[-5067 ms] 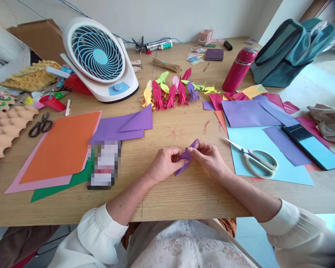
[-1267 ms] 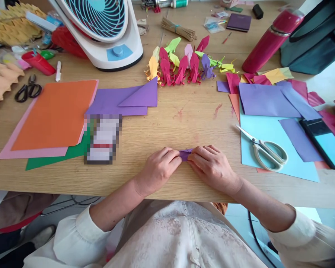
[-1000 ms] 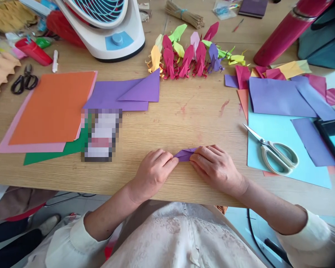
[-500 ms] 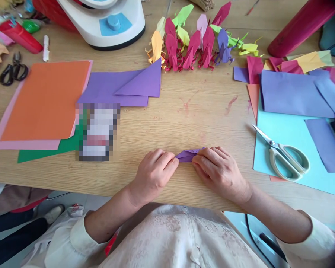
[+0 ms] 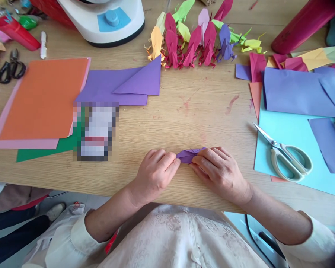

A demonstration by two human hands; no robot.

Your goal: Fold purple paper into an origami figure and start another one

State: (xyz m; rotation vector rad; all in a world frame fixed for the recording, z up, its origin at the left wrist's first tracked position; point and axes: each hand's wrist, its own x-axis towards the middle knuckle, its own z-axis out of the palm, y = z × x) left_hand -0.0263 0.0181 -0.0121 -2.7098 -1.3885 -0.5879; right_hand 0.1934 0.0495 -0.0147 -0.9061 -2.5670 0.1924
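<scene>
Pinched at both ends, a small folded purple paper sits between the left hand and the right hand, with each thumb and fingers pressed close on it. It is thin, creased and pointy, over the wooden table. From the left lie black scissors, a flat, smooth orange sheet, purple sheets with sharp corners, bright paper figures with thin legs, and big scissors with round, pale handles on light blue paper.
</scene>
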